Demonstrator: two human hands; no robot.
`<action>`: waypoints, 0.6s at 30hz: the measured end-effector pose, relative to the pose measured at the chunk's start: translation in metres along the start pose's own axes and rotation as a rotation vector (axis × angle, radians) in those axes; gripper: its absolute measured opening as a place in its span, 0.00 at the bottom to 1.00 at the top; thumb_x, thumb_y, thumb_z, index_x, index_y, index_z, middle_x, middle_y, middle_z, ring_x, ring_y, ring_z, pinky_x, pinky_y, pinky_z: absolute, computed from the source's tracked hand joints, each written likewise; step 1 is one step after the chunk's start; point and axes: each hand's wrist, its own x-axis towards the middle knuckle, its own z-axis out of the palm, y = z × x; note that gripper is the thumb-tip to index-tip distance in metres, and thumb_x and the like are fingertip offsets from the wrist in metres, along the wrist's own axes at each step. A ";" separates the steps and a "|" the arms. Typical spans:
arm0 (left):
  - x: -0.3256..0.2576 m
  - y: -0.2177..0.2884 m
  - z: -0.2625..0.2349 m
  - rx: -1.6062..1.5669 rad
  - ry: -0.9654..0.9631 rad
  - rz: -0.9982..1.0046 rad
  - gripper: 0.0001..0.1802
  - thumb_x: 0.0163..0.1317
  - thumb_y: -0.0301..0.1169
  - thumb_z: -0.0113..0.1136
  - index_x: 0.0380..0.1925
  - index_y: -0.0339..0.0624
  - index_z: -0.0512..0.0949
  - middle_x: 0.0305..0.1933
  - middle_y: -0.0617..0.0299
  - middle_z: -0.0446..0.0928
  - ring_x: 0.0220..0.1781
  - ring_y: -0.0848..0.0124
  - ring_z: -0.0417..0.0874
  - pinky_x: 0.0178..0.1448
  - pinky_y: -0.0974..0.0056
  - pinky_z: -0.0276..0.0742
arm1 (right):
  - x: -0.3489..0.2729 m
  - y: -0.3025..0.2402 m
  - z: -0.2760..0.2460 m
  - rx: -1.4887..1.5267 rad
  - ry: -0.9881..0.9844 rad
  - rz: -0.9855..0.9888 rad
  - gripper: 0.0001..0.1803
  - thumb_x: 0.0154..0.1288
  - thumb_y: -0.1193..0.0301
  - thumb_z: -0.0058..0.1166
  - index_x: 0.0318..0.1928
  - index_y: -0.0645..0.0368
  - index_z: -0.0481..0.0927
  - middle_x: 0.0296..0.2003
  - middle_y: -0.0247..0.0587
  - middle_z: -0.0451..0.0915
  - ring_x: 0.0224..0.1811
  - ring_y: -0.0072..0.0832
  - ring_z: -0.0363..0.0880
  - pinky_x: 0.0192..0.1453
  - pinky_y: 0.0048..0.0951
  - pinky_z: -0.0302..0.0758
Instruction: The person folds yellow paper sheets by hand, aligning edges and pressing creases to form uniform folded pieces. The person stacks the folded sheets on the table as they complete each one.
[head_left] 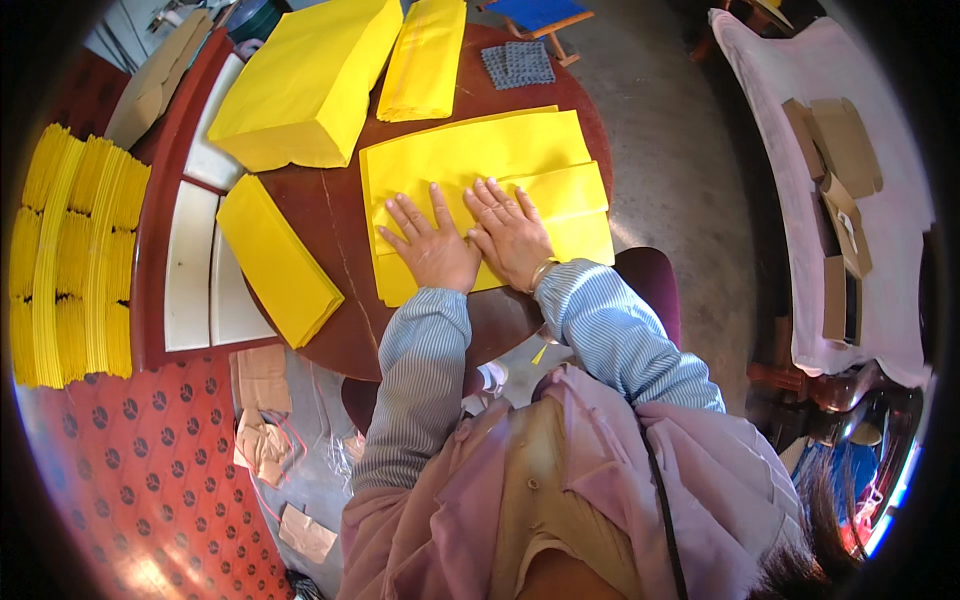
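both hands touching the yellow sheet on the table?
Touching. Head view shows the left hand and right hand pressed flat, palms down, on the yellow sheet, with no gap visible.

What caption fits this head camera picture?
Both hands, left hand and right hand, press flat on yellow paper on a round table.

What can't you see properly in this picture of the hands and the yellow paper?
- Head view: the part of the yellow sheet under the left hand and right hand is covered by them.
- The palms face down, so they are hidden.
- The yellow stack at the back is cut off by the top edge.
- The yellow bundles bend and blur at the left rim.
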 end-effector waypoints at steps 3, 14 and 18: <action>-0.002 -0.017 0.008 -0.108 0.105 0.004 0.53 0.74 0.68 0.48 0.86 0.47 0.48 0.87 0.29 0.43 0.90 0.38 0.34 0.87 0.31 0.25 | -0.017 0.041 -0.003 -0.083 -0.087 0.099 0.36 0.85 0.52 0.41 0.85 0.49 0.54 0.86 0.36 0.52 0.89 0.31 0.46 0.90 0.50 0.40; -0.023 -0.041 -0.001 -0.566 0.449 -0.009 0.39 0.73 0.37 0.64 0.78 0.35 0.61 0.81 0.34 0.59 0.85 0.39 0.54 0.87 0.43 0.50 | -0.037 0.085 -0.015 -0.055 -0.134 0.279 0.33 0.87 0.54 0.37 0.85 0.42 0.55 0.87 0.32 0.51 0.90 0.32 0.43 0.91 0.52 0.37; -0.059 0.008 -0.007 -1.431 0.370 -0.347 0.27 0.73 0.26 0.65 0.68 0.32 0.68 0.65 0.46 0.74 0.72 0.50 0.74 0.79 0.51 0.68 | -0.039 0.088 -0.015 -0.024 -0.125 0.281 0.33 0.87 0.54 0.37 0.85 0.43 0.55 0.87 0.32 0.51 0.90 0.31 0.43 0.91 0.52 0.37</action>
